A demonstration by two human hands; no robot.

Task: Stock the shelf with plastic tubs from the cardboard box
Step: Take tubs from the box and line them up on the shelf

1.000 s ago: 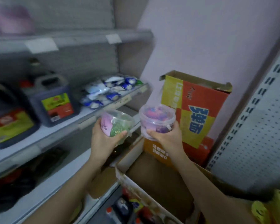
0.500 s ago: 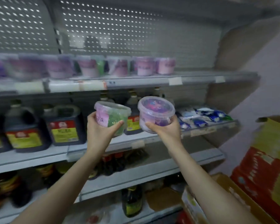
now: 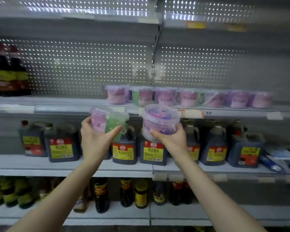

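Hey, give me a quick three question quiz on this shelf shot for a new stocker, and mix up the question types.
1. True or false: the right tub, in the right hand, already stands on the shelf.
2. The jugs stand: A) above the tub row; B) one shelf below it; C) on the lowest shelf.
3. Fill in: the left tub, in the left hand, shows pink and ___.
Key: 1 false; 2 B; 3 green.
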